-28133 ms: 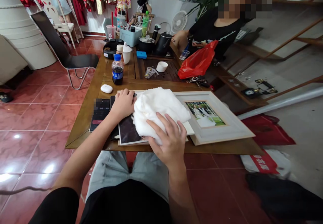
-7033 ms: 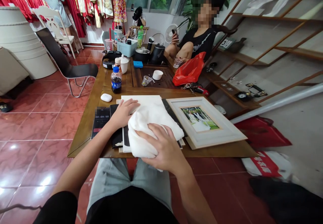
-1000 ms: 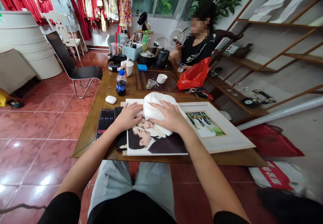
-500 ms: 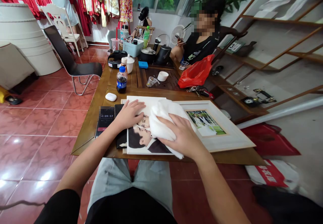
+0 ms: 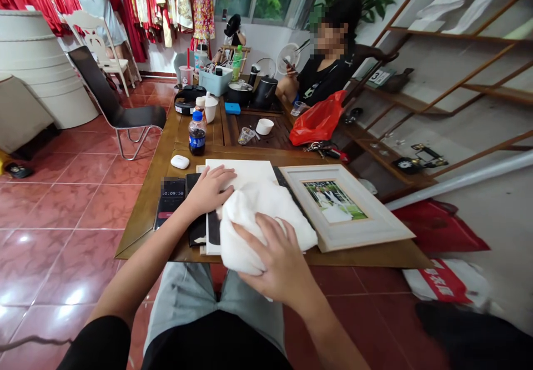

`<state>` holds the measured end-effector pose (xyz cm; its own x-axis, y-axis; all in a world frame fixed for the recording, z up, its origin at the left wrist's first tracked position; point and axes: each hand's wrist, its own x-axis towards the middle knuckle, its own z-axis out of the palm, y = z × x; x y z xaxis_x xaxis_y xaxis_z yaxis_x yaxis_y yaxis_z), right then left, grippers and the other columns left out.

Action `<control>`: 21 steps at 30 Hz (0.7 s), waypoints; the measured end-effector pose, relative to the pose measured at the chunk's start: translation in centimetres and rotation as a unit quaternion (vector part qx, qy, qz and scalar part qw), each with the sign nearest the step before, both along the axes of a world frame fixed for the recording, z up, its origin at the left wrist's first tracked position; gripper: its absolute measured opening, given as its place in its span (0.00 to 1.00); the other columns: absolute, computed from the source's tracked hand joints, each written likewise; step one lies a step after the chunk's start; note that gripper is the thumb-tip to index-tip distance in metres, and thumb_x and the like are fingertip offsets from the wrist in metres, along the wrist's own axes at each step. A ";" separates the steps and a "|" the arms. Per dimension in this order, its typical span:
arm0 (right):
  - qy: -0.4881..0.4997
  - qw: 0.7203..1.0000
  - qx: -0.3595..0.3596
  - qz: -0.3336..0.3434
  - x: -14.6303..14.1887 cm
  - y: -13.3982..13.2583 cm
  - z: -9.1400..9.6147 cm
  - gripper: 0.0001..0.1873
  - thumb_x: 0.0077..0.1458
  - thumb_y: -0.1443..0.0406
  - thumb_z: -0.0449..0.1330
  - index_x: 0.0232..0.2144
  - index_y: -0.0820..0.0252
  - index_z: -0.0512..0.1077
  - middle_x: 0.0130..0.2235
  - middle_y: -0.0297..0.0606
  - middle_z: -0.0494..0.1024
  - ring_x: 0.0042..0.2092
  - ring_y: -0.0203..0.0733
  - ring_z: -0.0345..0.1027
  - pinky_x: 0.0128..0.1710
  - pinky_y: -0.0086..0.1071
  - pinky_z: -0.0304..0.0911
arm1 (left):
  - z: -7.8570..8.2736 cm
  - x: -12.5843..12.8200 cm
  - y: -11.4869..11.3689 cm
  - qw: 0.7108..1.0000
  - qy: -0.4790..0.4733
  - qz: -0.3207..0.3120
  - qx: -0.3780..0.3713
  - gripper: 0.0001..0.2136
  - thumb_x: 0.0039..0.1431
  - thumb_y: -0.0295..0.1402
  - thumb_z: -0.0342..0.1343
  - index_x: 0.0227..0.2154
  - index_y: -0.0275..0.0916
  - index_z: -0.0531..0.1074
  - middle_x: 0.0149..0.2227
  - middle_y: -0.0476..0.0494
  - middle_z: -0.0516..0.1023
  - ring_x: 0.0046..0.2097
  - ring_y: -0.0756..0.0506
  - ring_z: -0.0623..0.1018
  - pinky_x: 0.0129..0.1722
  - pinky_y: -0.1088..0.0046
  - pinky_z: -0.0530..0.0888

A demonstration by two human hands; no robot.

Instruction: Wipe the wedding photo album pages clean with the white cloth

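Note:
Under my right hand is a bunched white cloth, gripped with the fingers curled over it. It lies across a white photo print panel and hides most of its picture; only a dark strip shows at the left. My left hand rests flat on the panel's upper left part, fingers spread, beside the cloth. Below the panel's left side lies a black flat item, partly covered. Just right of the cloth is a white picture frame with a wedding photo in it.
A phone showing a timer and a white earbud case lie left on the wooden table. Behind stand a cola bottle, a white bowl and a red plastic bag. A person sits at the far right.
My right hand has drawn the cloth down and left toward the panel's near edge, covering the pictured faces. My left hand stays in place on the panel.

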<state>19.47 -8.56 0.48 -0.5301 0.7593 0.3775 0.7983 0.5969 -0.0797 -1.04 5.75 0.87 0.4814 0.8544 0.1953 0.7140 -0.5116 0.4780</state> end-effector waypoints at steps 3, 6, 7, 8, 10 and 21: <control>0.007 1.000 -0.005 0.021 -1.8 -0.4 -0.1 0.42 0.53 0.50 0.65 0.68 0.48 0.64 0.61 0.52 0.68 0.62 0.65 0.60 0.62 0.60 0.51 | -0.1 -0.2 0.2 1.000 0.001 -0.012 -0.001 0.20 0.69 0.38 0.51 0.62 0.46 0.69 0.69 0.45 0.68 0.73 0.39 0.60 0.74 0.48 0.46; 0.020 0.999 -0.017 0.023 -1.8 -0.4 -0.1 0.43 0.51 0.49 0.67 0.68 0.45 0.63 0.61 0.50 0.69 0.62 0.63 0.61 0.63 0.57 0.50 | -0.1 -0.3 0.3 1.000 0.006 -0.013 -0.007 0.21 0.68 0.38 0.53 0.63 0.47 0.68 0.69 0.45 0.67 0.73 0.39 0.59 0.74 0.48 0.47; 0.023 0.999 -0.021 0.020 -1.4 -0.4 -0.1 0.43 0.51 0.49 0.67 0.68 0.45 0.64 0.61 0.49 0.69 0.62 0.62 0.62 0.63 0.57 0.50 | -0.1 -0.2 0.3 1.000 0.007 -0.009 -0.008 0.21 0.68 0.37 0.52 0.62 0.47 0.69 0.69 0.45 0.67 0.73 0.39 0.59 0.74 0.47 0.47; 0.024 0.999 -0.024 0.013 -0.9 -0.3 -0.1 0.42 0.51 0.49 0.67 0.67 0.44 0.64 0.61 0.48 0.69 0.62 0.62 0.62 0.63 0.56 0.51 | -0.1 -0.2 0.3 1.000 0.006 -0.004 -0.007 0.20 0.69 0.37 0.51 0.62 0.47 0.69 0.69 0.46 0.68 0.73 0.39 0.60 0.74 0.47 0.47; 0.020 0.999 -0.022 -0.011 0.7 -0.2 -0.2 0.41 0.51 0.51 0.66 0.66 0.44 0.65 0.61 0.47 0.70 0.62 0.61 0.63 0.62 0.55 0.52 | -0.1 -0.1 0.2 1.000 0.001 0.004 -0.004 0.20 0.69 0.36 0.50 0.61 0.46 0.70 0.68 0.46 0.69 0.73 0.40 0.60 0.74 0.47 0.47; 0.006 0.990 0.038 -0.133 3.9 0.7 -1.0 0.33 0.61 0.53 0.59 0.67 0.49 0.64 0.57 0.50 0.71 0.59 0.62 0.64 0.55 0.53 0.59 | -0.1 0.0 0.0 1.000 0.001 0.004 -0.001 0.20 0.68 0.36 0.49 0.62 0.45 0.69 0.68 0.46 0.68 0.73 0.40 0.60 0.74 0.47 0.46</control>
